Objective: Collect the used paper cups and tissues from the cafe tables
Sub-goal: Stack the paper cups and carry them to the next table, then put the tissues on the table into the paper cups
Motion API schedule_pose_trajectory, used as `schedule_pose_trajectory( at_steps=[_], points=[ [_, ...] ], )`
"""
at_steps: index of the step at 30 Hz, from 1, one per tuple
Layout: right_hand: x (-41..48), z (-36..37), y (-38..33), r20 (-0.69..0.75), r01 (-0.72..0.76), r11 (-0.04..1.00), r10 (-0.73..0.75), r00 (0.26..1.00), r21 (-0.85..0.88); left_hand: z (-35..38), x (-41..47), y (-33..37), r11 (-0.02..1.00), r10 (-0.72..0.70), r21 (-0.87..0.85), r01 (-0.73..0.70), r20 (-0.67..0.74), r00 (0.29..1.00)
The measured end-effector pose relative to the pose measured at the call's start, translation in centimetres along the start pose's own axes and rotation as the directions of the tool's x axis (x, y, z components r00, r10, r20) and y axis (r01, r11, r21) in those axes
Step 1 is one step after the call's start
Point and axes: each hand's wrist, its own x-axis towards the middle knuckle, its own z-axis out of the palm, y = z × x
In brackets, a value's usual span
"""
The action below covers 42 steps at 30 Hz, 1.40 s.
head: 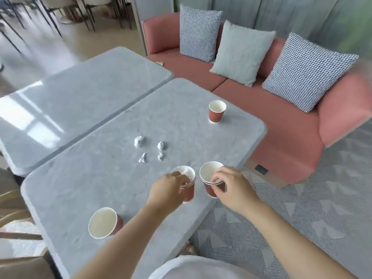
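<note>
Tissue [186, 171] fills the cup stack [190, 194] the left hand [167, 190] grips; right hand [231, 188] pinches an empty stack [209, 172].

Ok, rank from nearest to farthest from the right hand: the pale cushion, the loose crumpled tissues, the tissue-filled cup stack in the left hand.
1. Tissue-filled cup stack, in the left hand, beside the right hand.
2. Crumpled tissues, mid-table.
3. Pale cushion, on the sofa.

The paper cups [216, 115] are brick-red outside, white inside; the tissues [138, 141] white, the tabletop [90, 188] mottled pale grey. At upper right, a salmon-pink sofa [271, 117] bears 2 blue-and-white checked cushions [308, 71].
</note>
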Motion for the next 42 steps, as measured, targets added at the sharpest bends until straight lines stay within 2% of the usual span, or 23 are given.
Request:
schedule_pose_trajectory(
  at_steps=[4, 8, 13, 16, 20, 23, 25, 29, 32, 37, 42],
  points=[
    [3.4, 1.7, 1.5, 0.096, 0.004, 1.0, -0.003, 0.995, -0.016, 0.8, 2.1, -2.1, 0.999, -0.032, 0.033, 0.03, 0.061, 0.998],
    [7.4, 3.1, 2.6, 0.173, 0.043, 0.999, -0.04, 0.984, -0.015, 1.0, 4.1, -3.2, 0.996, -0.06, 0.067, 0.061, -0.008, 0.998],
    [12.3, 4.0, 3.9, 0.232, 0.161, 0.987, -0.156, 0.96, -0.005, 0.8, 6.0, -4.0, 0.977, -0.192, 0.077, 0.2, -0.098, 0.976],
    [15.2, 4.1, 4.6, 0.274, 0.256, 0.966, -0.255, 0.927, 0.033, 0.9, 6.7, -3.9, 0.954, -0.293, 0.032, 0.298, -0.106, 0.95],
    [18.4, 3.9, 6.1, 0.397, 0.367, 0.929, -0.356, 0.846, 0.052, 1.1, 7.3, -2.4, 0.916, -0.4, -0.038, 0.398, -0.125, 0.908],
    [20.0, 3.8, 6.9, 0.511, 0.448, 0.892, -0.416, 0.753, 0.065, 1.0, 7.9, -1.2, 0.883, -0.469, -0.109, 0.457, -0.198, 0.86],
    [21.0, 3.4, 7.0, 0.503, 0.506, 0.855, -0.489, 0.713, 0.114, 0.9, 8.6, -0.4, 0.858, -0.514, -0.171, 0.485, -0.267, 0.815],
    [23.6, 1.8, 7.6, 0.417, 0.538, 0.826, -0.554, 0.72, 0.167, 0.9, 10.1, 0.9, 0.808, -0.589, -0.269, 0.525, -0.344, 0.731],
    [26.5, 0.2, 9.2, 0.44, 0.554, 0.817, -0.561, 0.701, 0.159, 1.1, 11.4, 1.5, 0.754, -0.657, -0.321, 0.574, -0.357, 0.664],
    [30.8, -1.8, 12.0, 0.526, 0.564, 0.825, -0.494, 0.692, 0.033, 1.0, 11.9, 2.2, 0.63, -0.776, -0.441, 0.639, -0.387, 0.498],
    [32.2, -2.1, 13.3, 0.539, 0.602, 0.787, -0.45, 0.711, -0.137, 1.1, 12.4, 3.6, 0.596, -0.803, -0.43, 0.678, -0.349, 0.483]
  ],
)
